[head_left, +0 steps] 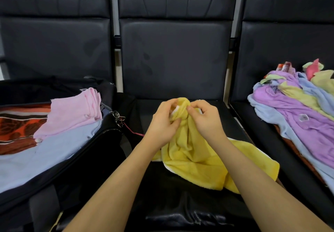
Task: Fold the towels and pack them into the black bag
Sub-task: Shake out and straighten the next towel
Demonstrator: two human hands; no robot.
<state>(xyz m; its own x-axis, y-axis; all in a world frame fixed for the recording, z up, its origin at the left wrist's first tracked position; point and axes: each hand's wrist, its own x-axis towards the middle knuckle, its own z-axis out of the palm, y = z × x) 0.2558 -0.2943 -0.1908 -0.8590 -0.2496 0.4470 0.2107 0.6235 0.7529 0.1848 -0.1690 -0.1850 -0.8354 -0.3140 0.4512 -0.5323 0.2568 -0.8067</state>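
While one black bag [86, 152] lies open left of the middle seat [173, 60], holding one folded pink towel [75, 112] on a pale blue one [45, 152], two hands, left hand [163, 123] and right hand [206, 119], pinch the bunched top of one fluffy yellow towel [207, 166] draped toward the viewer. Right of that seat sits a crumpled pile of towels [298, 105].

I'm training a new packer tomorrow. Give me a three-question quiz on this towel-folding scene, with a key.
1. True or false: both hands hold the yellow towel.
2. Which towel lies on top in the black bag? A) pink B) purple C) green
3. On which side of the person is the unfolded pile?

Key:
1. True: left hand and right hand both pinch its bunched top.
2. A, the pink towel.
3. The right, on the next seat.
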